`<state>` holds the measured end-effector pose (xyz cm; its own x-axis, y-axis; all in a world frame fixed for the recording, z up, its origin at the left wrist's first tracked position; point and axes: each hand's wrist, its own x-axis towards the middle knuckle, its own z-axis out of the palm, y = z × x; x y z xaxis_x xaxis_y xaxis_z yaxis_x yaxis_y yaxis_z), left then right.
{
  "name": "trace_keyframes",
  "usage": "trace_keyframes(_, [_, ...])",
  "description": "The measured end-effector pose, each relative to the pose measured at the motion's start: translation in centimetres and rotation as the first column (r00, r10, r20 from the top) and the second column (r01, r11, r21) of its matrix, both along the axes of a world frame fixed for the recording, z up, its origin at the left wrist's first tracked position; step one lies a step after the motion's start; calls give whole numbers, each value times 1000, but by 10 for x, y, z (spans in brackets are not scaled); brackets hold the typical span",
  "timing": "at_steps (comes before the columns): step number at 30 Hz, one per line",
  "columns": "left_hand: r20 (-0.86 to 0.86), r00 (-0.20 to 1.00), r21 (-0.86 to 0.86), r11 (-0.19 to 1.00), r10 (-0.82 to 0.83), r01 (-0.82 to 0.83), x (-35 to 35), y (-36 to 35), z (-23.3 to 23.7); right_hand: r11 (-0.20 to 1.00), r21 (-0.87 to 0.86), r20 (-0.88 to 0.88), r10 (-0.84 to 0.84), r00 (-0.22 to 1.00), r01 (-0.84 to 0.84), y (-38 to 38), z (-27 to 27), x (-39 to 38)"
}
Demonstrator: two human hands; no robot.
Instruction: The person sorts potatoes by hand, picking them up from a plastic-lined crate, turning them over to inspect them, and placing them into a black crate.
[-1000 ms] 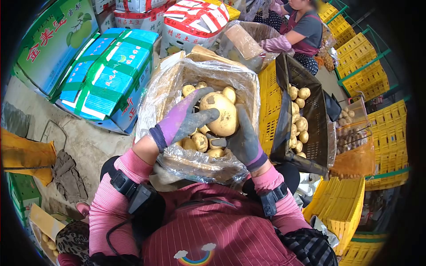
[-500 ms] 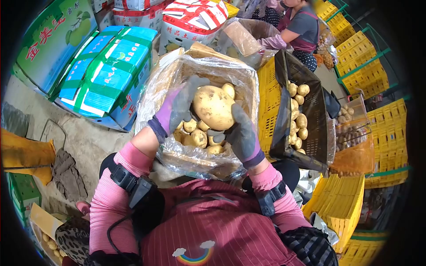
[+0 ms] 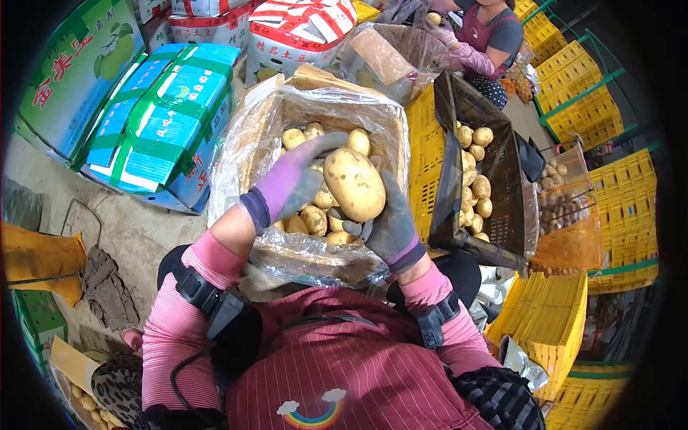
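Observation:
A large pale potato (image 3: pixel 355 184) is held up over a box (image 3: pixel 247 154) lined with clear plastic. My right hand (image 3: pixel 393 223), in a grey and purple glove, grips it from the right and below. On the potato's upper left side, the curved fingers of my gloved left hand (image 3: pixel 295 174) rest against it; some fingertips are hidden. Several smaller potatoes (image 3: pixel 314 220) lie in the box beneath and around my hands.
To the right, a yellow crate (image 3: pixel 423 172) with a black liner (image 3: pixel 512 179) holds more potatoes. Blue taped cartons (image 3: pixel 168 115) stand at left. A white and red box (image 3: pixel 297 43) is behind. A co-worker (image 3: pixel 487 36) handles a potato at the back. Yellow crates (image 3: pixel 580 93) are stacked at right.
The potato has turned more upright between my hands and shifted slightly right. My left hand has slid lower on its side, uncovering more potatoes in the box. The co-worker's hands now show a potato.

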<state>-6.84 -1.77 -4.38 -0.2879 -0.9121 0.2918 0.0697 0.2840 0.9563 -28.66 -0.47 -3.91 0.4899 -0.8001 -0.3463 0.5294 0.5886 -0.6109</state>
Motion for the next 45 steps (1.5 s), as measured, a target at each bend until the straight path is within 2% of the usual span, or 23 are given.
trace_keyframes(3, [-12, 993, -4, 993, -119, 119, 1, 7, 6, 984, -34, 185, 180, 966, -177, -6, -13, -14])
trace_keyframes(5, [-80, 986, 12, 989, -147, 148, 3, 6, 7, 972, -115, -77, 196, 978, -204, -4, -4, -13])
trace_keyframes(7, [130, 981, 345, 934, -145, 93, 7, 6, 24, 985, -147, -156, 63, 986, -86, 0, 15, 1])
trace_keyframes(8, [131, 980, 346, 933, -152, 99, 4, 5, 24, 981, -189, -228, -78, 971, 35, 1, 20, 4])
trace_keyframes(11, [125, 991, 516, 856, -37, -33, -1, -4, 14, 986, -146, -154, 61, 986, -83, -7, 11, -11])
trace_keyframes(13, [221, 974, -44, 998, -39, 49, 3, -12, 7, 986, -129, -92, 91, 992, -102, -7, 6, -20])
trace_keyframes(15, [144, 984, 37, 994, -103, 98, 1, -3, 11, 999, -21, 182, 29, 983, -25, -5, 8, -26])
trace_keyframes(17, [-130, 986, 479, 864, -102, 153, -7, 5, 22, 998, 8, 204, -59, 977, 59, -1, 11, -36])
trace_keyframes(19, [-135, 983, 424, 889, -127, 173, -18, 9, 11, 988, 25, 207, -154, 966, 152, 0, 14, -50])
trace_keyframes(23, [5, 986, 488, 861, -168, 144, -35, 15, -26, 986, -44, 318, -138, 938, 160, 8, 15, -104])
trace_keyframes(25, [213, 940, 561, 821, -265, 105, -50, 25, -16, 974, -60, 342, -186, 921, 218, 16, 20, -131])
trace_keyframes(27, [279, 897, 590, 798, -344, 123, -62, 31, -31, 930, -76, 221, -335, 916, 359, 29, 33, -155])
trace_keyframes(29, [286, 914, 645, 763, -287, 37, -79, 47, -36, 918, -98, 273, -346, 898, 384, 39, 36, -190])
trace_keyframes(31, [398, 864, 626, 780, -307, -11, -82, 55, -45, 846, -244, 111, -461, 880, 474, 44, 44, -228])
trace_keyframes(33, [402, 859, 625, 780, -317, -5, -80, 57, -48, 769, -307, -22, -594, 804, 560, 33, 46, -274])
trace_keyframes(35, [399, 859, 626, 780, -321, 1, -77, 53, -44, 622, -481, -179, -760, 625, 618, 13, 37, -320])
trace_keyframes(37, [256, 936, 598, 801, -241, 42, -74, 46, -19, 610, -512, -431, -792, 433, 605, -6, 28, -360])
trace_keyframes(39, [202, 964, 573, 819, -173, 27, -73, 38, 9, 668, -422, -443, -742, 503, 613, -32, -13, -416])
trace_keyframes(40, [187, 973, 552, 834, -133, 8, -69, 33, 16, 699, -692, -668, -715, 206, 182, -32, -37, -444])
trace_keyframes(41, [170, 981, 532, 847, -89, -15, -65, 28, 22, 681, -653, -672, -723, -162, -332, -35, -51, -457])
trace_keyframes(42, [90, 994, 533, 846, -63, 5, -63, 25, 36, 745, -645, -717, -667, 205, 169, -32, -22, -418])
trace_keyframes(43, [12, 999, 535, 845, -31, 20, -60, 22, 44, 606, -409, -481, -779, 403, 682, -28, 11, -373])
trace_keyframes(45, [-157, 986, 442, 888, -63, 127, -40, 12, 40, 710, -506, -397, -696, 598, 490, -30, 28, -332])
